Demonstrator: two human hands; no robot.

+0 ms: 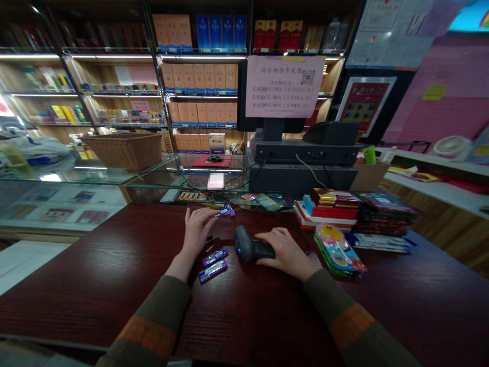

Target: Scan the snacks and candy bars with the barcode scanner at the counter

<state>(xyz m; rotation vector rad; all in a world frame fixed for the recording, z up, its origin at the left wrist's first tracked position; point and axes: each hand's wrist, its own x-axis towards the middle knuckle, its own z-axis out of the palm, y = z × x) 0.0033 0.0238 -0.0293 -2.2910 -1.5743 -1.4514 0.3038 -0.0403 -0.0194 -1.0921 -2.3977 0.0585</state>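
Observation:
My right hand (284, 252) is wrapped round the handle of a black barcode scanner (246, 244), which lies low over the dark wooden counter with its head to the left and a small blue light on it. My left hand (198, 227) reaches forward, its fingertips closed on the near end of a small purple candy pack (226, 211); more than one pack may be there. Two more purple packs lie side by side between my forearms, the upper pack (215, 256) just beyond the lower pack (213, 271).
Stacked boxes (328, 208), dark packets (385, 211) and a colourful blister-packed toy (338, 250) sit at right. Behind stands a cash register (301, 153) with a paper price sign (282, 86). Cables run across the glass display case (183, 176). A wicker basket (126, 150) is at left.

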